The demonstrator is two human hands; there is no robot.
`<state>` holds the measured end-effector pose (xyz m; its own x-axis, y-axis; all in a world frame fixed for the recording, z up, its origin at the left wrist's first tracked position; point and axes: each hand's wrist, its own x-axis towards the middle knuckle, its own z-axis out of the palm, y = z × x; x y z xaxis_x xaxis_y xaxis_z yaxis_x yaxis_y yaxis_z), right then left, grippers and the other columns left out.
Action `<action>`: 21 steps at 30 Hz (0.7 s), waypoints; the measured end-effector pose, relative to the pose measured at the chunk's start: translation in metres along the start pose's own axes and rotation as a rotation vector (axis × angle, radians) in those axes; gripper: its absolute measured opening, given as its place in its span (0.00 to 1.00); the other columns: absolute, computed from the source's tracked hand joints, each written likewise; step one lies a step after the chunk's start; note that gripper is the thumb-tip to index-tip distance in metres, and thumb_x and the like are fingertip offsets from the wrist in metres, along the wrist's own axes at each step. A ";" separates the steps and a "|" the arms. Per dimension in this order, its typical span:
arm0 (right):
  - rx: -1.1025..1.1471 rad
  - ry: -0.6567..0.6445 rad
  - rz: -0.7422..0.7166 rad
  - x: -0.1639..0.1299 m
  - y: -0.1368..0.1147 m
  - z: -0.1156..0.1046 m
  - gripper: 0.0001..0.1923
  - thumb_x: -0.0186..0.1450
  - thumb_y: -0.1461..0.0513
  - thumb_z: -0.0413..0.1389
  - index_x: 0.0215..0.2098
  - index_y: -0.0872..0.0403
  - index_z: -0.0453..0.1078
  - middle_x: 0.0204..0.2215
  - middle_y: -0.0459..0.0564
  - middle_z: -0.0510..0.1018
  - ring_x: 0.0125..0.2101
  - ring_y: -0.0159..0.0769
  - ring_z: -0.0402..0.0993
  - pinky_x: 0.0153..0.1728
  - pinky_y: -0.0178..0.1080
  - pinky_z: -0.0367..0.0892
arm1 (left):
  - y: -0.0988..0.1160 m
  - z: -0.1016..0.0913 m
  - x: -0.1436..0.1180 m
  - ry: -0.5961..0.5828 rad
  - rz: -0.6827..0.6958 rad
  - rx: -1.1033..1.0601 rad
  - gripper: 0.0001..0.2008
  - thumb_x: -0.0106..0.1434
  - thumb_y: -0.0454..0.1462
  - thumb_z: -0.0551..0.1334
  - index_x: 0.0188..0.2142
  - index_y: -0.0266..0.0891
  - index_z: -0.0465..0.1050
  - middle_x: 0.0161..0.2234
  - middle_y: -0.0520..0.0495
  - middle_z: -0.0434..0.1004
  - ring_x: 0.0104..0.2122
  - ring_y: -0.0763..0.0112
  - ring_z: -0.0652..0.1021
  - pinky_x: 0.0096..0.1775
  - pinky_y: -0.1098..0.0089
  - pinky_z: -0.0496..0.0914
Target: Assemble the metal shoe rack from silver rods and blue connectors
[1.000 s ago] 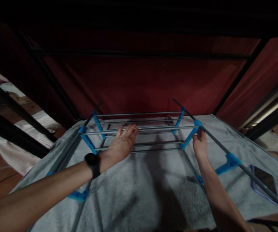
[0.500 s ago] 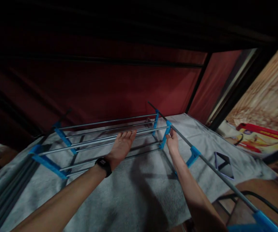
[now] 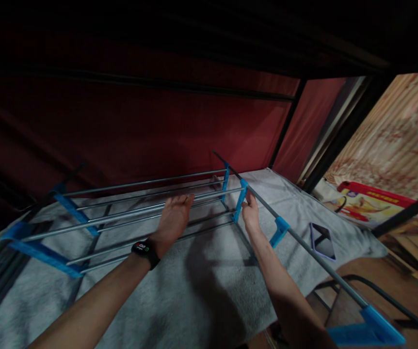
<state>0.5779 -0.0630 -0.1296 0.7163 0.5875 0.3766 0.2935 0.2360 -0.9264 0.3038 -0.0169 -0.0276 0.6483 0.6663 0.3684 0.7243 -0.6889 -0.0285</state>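
A rack frame of grey metal tubes (image 3: 125,213) and blue plastic connectors lies on a grey cloth. My left hand (image 3: 174,215), with a black smartwatch (image 3: 145,252) on the wrist, is over the middle tubes, its fingers bent across them; their undersides are hidden. At the right end, my right hand (image 3: 251,213) grips a blue connector (image 3: 241,198), thumb on the near side and other fingers mostly hidden behind. A long side tube (image 3: 314,254) runs past that hand through another blue connector (image 3: 280,230) to a blue end piece (image 3: 369,329). Blue connectors (image 3: 45,249) also hold the left end.
The grey cloth (image 3: 201,300) covers the surface below. Loose tubes (image 3: 3,281) lie at the left. A phone (image 3: 322,241) rests right of the frame, with a red and yellow box (image 3: 372,203) beyond. A red panel (image 3: 165,131) and dark posts (image 3: 350,126) enclose the back.
The view has turned slightly right, so the frame and both hands appear farther left. My left hand's fingers look more bent over the tubes; my right hand stays at the same connector.
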 end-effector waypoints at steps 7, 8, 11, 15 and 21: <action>-0.237 0.019 0.277 -0.025 0.056 -0.019 0.38 0.56 0.63 0.50 0.67 0.57 0.65 0.63 0.61 0.74 0.63 0.48 0.71 0.63 0.51 0.67 | 0.000 0.029 -0.048 0.367 0.095 -0.064 0.29 0.70 0.27 0.53 0.69 0.39 0.63 0.67 0.33 0.67 0.69 0.53 0.65 0.69 0.48 0.58; -0.260 0.006 0.299 -0.032 0.065 -0.022 0.37 0.56 0.63 0.51 0.64 0.57 0.68 0.61 0.61 0.76 0.62 0.50 0.72 0.63 0.51 0.67 | -0.001 0.035 -0.062 0.404 0.056 -0.081 0.29 0.69 0.26 0.53 0.69 0.40 0.63 0.67 0.33 0.66 0.70 0.52 0.64 0.69 0.47 0.58; -0.304 -0.043 0.338 -0.051 0.085 -0.028 0.31 0.54 0.61 0.54 0.56 0.57 0.74 0.54 0.60 0.81 0.58 0.51 0.76 0.62 0.51 0.69 | -0.005 0.055 -0.110 0.542 -0.163 -0.129 0.27 0.69 0.28 0.55 0.65 0.42 0.68 0.69 0.32 0.62 0.71 0.47 0.60 0.68 0.41 0.57; -0.343 -0.136 0.360 -0.068 0.096 -0.035 0.28 0.54 0.58 0.54 0.52 0.54 0.75 0.48 0.57 0.82 0.54 0.49 0.78 0.60 0.51 0.70 | -0.017 0.074 -0.171 0.560 -0.500 -0.232 0.23 0.70 0.33 0.56 0.64 0.41 0.69 0.68 0.31 0.60 0.70 0.45 0.63 0.67 0.43 0.61; -0.442 -0.266 0.303 -0.066 0.104 -0.040 0.30 0.56 0.57 0.52 0.56 0.54 0.73 0.50 0.58 0.81 0.58 0.50 0.74 0.63 0.53 0.65 | -0.067 0.091 -0.231 0.523 -1.078 -0.267 0.33 0.67 0.38 0.57 0.69 0.27 0.58 0.71 0.23 0.52 0.72 0.41 0.56 0.70 0.43 0.56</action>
<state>0.5863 -0.1085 -0.2513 0.6425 0.7658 0.0294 0.3776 -0.2829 -0.8817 0.1274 -0.0988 -0.1957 -0.4695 0.7791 0.4154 0.7206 0.0663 0.6901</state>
